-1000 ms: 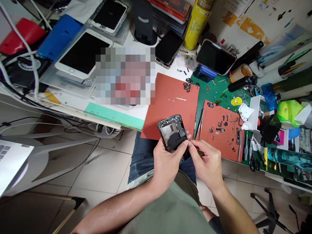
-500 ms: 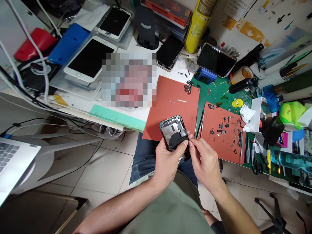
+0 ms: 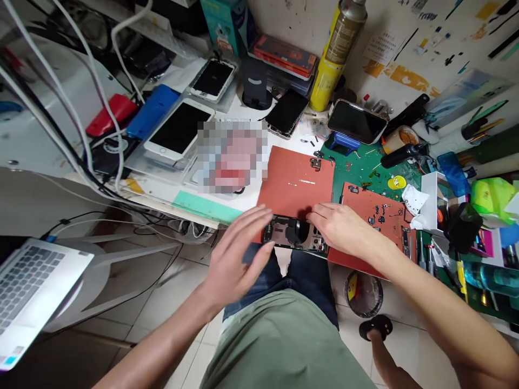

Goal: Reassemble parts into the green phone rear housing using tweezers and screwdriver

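Observation:
An opened phone housing lies sideways at the front edge of the left orange-brown mat. Inside it is a round black pad. My left hand is at the housing's left end, fingers stretched out and thumb apart, around that end without a visible grip. Over the housing's right end, my right hand is closed with its fingertips together. Whatever is between those fingertips is hidden. Two small metal strips and a small metal part lie on the mat beyond.
Tiny parts and screws cover the right orange-brown mat. A propped phone, a yellow spray can and a white phone stand or lie behind. Tools crowd the right side. A bin stands under the table edge.
The phone housing went from being held upright over the lap to lying sideways on the mat edge. My left hand loosened and moved left. My right hand stayed closed; the view shifted.

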{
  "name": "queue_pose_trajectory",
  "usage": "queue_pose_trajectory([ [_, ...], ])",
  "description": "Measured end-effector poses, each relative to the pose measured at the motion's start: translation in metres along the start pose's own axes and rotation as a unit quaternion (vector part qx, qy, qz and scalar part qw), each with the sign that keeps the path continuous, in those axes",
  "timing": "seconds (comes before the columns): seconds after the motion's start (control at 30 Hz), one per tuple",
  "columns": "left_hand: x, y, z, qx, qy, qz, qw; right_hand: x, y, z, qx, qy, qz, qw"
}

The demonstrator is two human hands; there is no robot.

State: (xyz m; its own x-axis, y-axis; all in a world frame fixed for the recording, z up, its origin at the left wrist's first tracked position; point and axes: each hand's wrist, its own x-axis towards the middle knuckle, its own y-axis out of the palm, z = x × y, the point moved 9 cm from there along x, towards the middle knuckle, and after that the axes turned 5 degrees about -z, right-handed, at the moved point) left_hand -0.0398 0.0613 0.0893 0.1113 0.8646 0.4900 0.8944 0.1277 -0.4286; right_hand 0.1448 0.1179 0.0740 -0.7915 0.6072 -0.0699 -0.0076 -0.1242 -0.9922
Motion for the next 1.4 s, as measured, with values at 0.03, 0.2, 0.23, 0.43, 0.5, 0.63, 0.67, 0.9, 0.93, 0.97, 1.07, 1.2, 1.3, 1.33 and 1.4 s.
queue_pose_trajectory([
  [0.03, 0.001, 0.007, -0.002, 0.045, 0.046, 0.052, 0.997, 0.008, 0.003, -0.003, -0.004, -0.014, 0.007, 1.000],
  [0.2, 0.003, 0.045, 0.012, 0.193, 0.132, 0.219, 0.947, 0.030, 0.009, -0.010, 0.008, -0.041, -0.007, 0.999],
  [0.23, 0.003, 0.050, 0.015, 0.203, 0.135, 0.235, 0.941, 0.031, 0.010, -0.011, 0.012, -0.042, -0.014, 0.999],
  [0.43, 0.008, 0.064, 0.025, 0.199, 0.133, 0.265, 0.934, 0.028, 0.017, -0.018, 0.047, -0.036, -0.077, 0.995],
  [0.5, 0.010, 0.063, 0.027, 0.183, 0.122, 0.269, 0.938, 0.026, 0.015, -0.020, 0.064, -0.028, -0.106, 0.992],
  [0.63, 0.013, 0.060, 0.032, 0.148, 0.093, 0.275, 0.945, 0.003, -0.013, -0.028, 0.094, 0.038, -0.200, 0.975],
  [0.67, 0.014, 0.061, 0.033, 0.144, 0.088, 0.279, 0.945, -0.011, -0.027, -0.033, 0.110, 0.080, -0.248, 0.959],
  [0.9, 0.022, 0.073, 0.030, 0.187, 0.135, 0.297, 0.927, -0.148, -0.039, -0.008, 0.129, 0.360, -0.436, 0.815],
  [0.93, 0.022, 0.074, 0.029, 0.192, 0.144, 0.296, 0.924, -0.159, -0.029, 0.003, 0.128, 0.370, -0.440, 0.808],
  [0.97, 0.023, 0.076, 0.028, 0.198, 0.152, 0.295, 0.922, -0.167, -0.019, 0.014, 0.124, 0.375, -0.443, 0.805],
  [1.07, 0.023, 0.079, 0.027, 0.208, 0.172, 0.288, 0.919, -0.178, 0.007, 0.038, 0.139, 0.381, -0.442, 0.800],
  [1.2, 0.022, 0.077, 0.028, 0.200, 0.190, 0.267, 0.923, -0.177, 0.020, 0.051, 0.161, 0.386, -0.438, 0.796],
  [1.3, 0.021, 0.075, 0.031, 0.190, 0.197, 0.249, 0.929, -0.176, 0.022, 0.049, 0.160, 0.393, -0.442, 0.790],
  [1.33, 0.021, 0.074, 0.033, 0.187, 0.200, 0.245, 0.930, -0.176, 0.023, 0.047, 0.155, 0.400, -0.444, 0.787],
  [1.4, 0.022, 0.074, 0.036, 0.181, 0.206, 0.239, 0.932, -0.177, 0.024, 0.043, 0.149, 0.416, -0.446, 0.778],
])
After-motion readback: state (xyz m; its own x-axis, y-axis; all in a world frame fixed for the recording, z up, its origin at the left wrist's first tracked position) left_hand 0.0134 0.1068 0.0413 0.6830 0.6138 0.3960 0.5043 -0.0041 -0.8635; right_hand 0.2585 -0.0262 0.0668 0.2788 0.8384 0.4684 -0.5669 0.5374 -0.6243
